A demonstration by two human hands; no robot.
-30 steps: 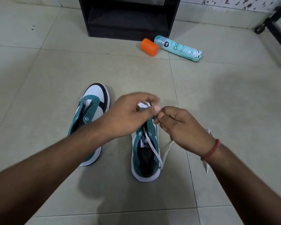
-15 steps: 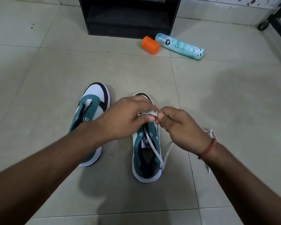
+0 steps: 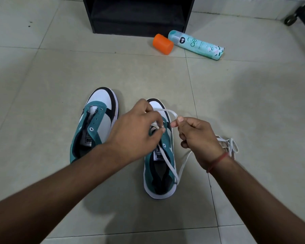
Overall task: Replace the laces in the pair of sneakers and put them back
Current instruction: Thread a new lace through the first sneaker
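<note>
Floor point(image 3: 42, 76); black shelf point(image 3: 139, 14), seemingly empty.

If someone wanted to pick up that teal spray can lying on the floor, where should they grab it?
Around the middle of the spray can, coming from above. It lies on its side on the floor, so its round body is open on top for fingers to wrap across. The orange cap sits close by its top end, so grip away from that end.
</note>
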